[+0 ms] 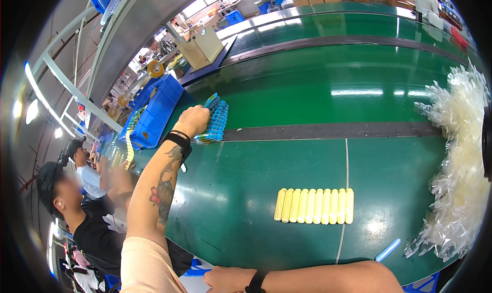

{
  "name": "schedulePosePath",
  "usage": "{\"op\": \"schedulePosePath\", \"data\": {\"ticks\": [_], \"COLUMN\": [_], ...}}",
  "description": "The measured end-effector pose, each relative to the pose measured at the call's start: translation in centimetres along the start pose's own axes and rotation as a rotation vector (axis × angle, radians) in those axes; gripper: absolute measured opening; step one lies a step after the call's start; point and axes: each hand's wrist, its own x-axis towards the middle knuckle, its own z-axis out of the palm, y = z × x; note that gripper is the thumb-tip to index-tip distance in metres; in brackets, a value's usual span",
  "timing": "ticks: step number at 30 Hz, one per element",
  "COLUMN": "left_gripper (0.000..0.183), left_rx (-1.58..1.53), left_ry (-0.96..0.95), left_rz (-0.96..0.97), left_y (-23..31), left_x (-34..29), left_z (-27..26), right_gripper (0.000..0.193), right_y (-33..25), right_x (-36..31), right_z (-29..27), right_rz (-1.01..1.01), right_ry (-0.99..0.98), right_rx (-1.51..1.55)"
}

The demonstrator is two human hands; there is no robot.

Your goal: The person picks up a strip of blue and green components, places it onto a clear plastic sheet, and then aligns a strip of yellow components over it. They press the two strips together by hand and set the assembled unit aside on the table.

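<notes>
My left hand point(193, 120) reaches far forward, its fingers curled in at a pile of small blue-green wrapped packets point(218, 120). Whether a packet is between the fingertips is hidden. Along the near edge of the table lies my right forearm, with my right hand point(228, 279) low in the picture and its fingers mostly out of sight. A neat row of several pale yellow, round-ended sticks point(314, 206) lies side by side, beyond my right forearm. A single blue stick point(388, 249) rests near the table's edge, to the right of that row.
A blue bin point(154, 111) holding packets stands left of the pile. Clear plastic sleeves point(456, 170) are heaped at the right. The green conveyor belt point(318, 98) runs past the green table point(246, 175). A co-worker point(77, 211) in a black cap sits close by on the left.
</notes>
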Motion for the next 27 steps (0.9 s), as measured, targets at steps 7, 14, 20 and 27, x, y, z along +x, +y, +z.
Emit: {"op": "schedulePosePath", "data": {"ticks": [7,14,20,27], "left_gripper": [0.017,0.01,0.009,0.026], "left_rx": [0.116,0.204,0.329,-0.012], "left_ry": [0.062,0.236,0.371,0.436], "left_rz": [-0.018,-0.056,-0.044,-0.136], "left_y": [-0.5,-2.0,-3.6,-3.7], "left_x": [-0.3,0.0,0.4,-3.7], "left_z": [-0.7,0.3,0.0,-3.9], "right_gripper": [0.034,0.033,0.033,0.03], "right_y": [-0.4,-0.2,-0.2,-0.6], "right_x": [-0.1,-0.1,-0.2,0.0], "right_z": [-0.6,-0.3,-0.5,0.0], "right_rz": [0.062,0.029,0.02,0.047], "right_ry": [-0.048,-0.003,-0.003,-0.058], "right_rx": [0.035,0.042,0.018,-0.036]}}
